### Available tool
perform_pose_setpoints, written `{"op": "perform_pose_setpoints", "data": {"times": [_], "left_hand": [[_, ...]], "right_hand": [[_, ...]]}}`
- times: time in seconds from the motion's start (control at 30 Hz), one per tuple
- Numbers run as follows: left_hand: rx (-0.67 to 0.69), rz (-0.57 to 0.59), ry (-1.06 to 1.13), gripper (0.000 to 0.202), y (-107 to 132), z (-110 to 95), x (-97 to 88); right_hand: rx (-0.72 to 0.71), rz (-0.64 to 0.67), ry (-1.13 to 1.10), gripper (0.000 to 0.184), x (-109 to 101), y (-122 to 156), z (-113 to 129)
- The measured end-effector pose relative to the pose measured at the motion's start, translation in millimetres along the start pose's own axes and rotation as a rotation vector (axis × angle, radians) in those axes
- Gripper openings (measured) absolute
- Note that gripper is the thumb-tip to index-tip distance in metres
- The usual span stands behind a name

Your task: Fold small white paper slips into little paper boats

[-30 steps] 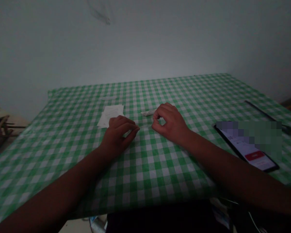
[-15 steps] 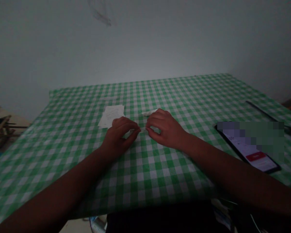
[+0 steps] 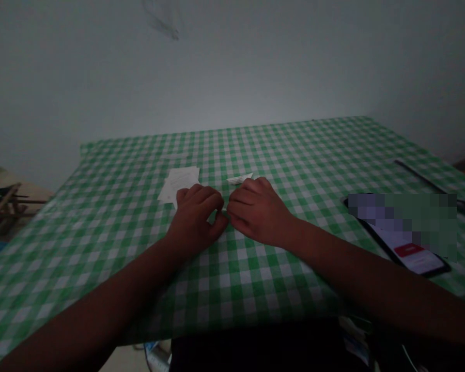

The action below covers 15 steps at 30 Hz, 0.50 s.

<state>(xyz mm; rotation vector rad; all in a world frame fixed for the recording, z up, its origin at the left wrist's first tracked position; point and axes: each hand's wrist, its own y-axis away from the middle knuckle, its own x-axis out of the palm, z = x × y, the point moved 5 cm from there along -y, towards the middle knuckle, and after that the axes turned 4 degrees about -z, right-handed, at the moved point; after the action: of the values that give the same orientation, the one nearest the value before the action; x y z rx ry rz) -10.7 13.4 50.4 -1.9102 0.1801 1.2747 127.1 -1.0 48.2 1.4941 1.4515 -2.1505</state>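
Observation:
My left hand (image 3: pixel 196 217) and my right hand (image 3: pixel 259 213) meet over the middle of the checked tablecloth (image 3: pixel 240 274), thumbs and fingers closed in a pinch. A tiny pale bit shows between the fingertips, too small and too hidden to name. Just beyond the left hand lie a few white paper sheets (image 3: pixel 181 179) with faint print, partly covered by that hand. A small folded piece of printed paper (image 3: pixel 238 179) rests past the right hand's knuckles.
To the right lies a phone (image 3: pixel 424 262) with a lit screen, partly pixelated. Behind it is a thin dark object (image 3: pixel 418 175), its near end blurred out. A plain wall (image 3: pixel 232 67) rises behind the table. Wooden pieces (image 3: pixel 10 201) stand on the floor at left.
Both hands have come closer together, the fingertips now almost touching. The fingers of my right hand have curled in more, and the folded paper beyond them shows more fully.

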Motion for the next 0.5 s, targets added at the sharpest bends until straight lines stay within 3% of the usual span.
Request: {"op": "perform_pose_setpoints", "data": {"times": [0.33,0.5], "left_hand": [[-0.07,-0.004,-0.04,0.009,0.7,30.9,1.0],[0.012,-0.063,0.001,0.009,1.6,20.9,-3.3]], "right_hand": [[0.087,-0.082,-0.013,0.016,-8.9,4.8,-26.3],[0.072,-0.063,-0.018,0.013,-7.0,4.2,-23.2]]}}
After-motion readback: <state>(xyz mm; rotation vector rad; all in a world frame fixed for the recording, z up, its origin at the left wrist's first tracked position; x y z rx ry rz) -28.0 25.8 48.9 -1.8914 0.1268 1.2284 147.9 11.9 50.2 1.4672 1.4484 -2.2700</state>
